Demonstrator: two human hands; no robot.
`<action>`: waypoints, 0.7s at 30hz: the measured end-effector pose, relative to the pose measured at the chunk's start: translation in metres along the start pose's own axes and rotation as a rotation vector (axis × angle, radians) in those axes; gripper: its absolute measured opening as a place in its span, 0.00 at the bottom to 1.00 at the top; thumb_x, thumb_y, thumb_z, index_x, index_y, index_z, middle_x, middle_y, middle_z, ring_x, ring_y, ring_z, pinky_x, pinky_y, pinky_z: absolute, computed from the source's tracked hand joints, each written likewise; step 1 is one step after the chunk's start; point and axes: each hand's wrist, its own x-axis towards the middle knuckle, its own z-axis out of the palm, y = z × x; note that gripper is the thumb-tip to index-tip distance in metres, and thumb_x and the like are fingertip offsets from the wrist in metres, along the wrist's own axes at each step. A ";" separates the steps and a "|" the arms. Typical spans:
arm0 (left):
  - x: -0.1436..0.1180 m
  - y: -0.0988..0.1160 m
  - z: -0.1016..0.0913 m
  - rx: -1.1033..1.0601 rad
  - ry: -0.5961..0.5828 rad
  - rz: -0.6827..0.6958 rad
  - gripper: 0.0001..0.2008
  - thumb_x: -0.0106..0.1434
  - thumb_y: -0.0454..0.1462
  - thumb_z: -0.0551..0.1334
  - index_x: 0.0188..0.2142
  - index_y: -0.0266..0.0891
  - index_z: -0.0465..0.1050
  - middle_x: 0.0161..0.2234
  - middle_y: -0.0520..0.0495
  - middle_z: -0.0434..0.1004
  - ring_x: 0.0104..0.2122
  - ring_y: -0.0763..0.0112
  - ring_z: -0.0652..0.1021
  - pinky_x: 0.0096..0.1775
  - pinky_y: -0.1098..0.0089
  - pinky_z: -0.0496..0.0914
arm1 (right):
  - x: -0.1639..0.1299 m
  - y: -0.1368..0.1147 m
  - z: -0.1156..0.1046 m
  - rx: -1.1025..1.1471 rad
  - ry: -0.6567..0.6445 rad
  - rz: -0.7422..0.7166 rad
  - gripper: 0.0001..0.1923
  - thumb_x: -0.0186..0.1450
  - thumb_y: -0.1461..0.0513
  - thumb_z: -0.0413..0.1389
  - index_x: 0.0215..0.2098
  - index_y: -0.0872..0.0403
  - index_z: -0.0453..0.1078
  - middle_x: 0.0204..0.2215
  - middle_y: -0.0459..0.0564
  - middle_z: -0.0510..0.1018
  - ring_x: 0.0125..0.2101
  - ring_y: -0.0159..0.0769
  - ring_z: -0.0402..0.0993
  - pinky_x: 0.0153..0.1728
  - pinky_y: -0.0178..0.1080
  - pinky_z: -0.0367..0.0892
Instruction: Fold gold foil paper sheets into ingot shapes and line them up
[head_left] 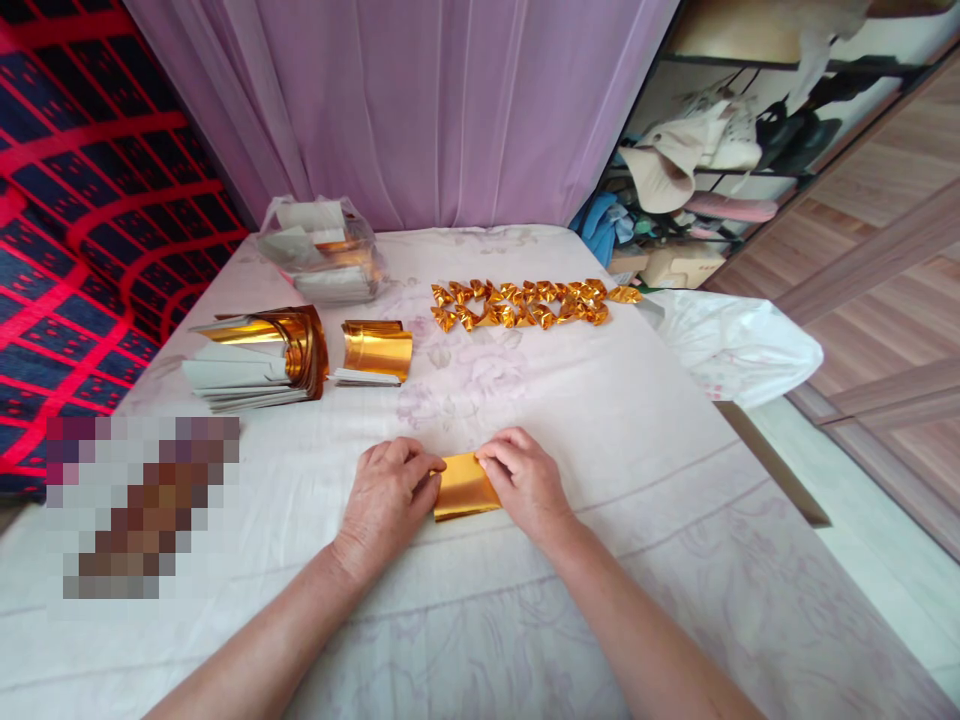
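Both hands rest low on the bed, pressing a small sheet of gold foil paper (pixel 465 486) flat against the pale floral bedsheet (pixel 600 420). The left hand (pixel 386 500) curls its fingers over the paper's left edge, pinching it; the right hand (pixel 525 480) grips the top right corner between thumb and fingertips. Farther back on the left, a curled stack of gold sheets (pixel 259 355) lies beside a smaller gold stack (pixel 375 350), with a clear plastic bag (pixel 319 250) of more sheets behind them. Across the middle runs a double row of folded gold pieces (pixel 529 303). A white plastic bag (pixel 735 345) lies at the bed's right edge, and a lilac curtain (pixel 420 100) hangs behind.
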 end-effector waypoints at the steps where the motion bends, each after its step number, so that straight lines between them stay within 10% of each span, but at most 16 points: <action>1: 0.000 0.001 -0.001 -0.006 -0.004 -0.010 0.09 0.61 0.34 0.61 0.39 0.46 0.79 0.38 0.48 0.75 0.39 0.62 0.75 0.45 0.58 0.67 | 0.000 0.001 0.000 -0.005 -0.007 -0.009 0.11 0.64 0.68 0.53 0.33 0.49 0.75 0.34 0.46 0.75 0.34 0.33 0.73 0.38 0.35 0.67; 21: -0.002 0.007 -0.004 0.010 -0.024 -0.021 0.11 0.57 0.38 0.66 0.41 0.45 0.77 0.41 0.47 0.73 0.43 0.59 0.73 0.48 0.55 0.66 | 0.001 -0.011 -0.007 -0.038 -0.074 0.028 0.04 0.62 0.63 0.57 0.35 0.52 0.73 0.36 0.49 0.74 0.38 0.37 0.73 0.43 0.39 0.68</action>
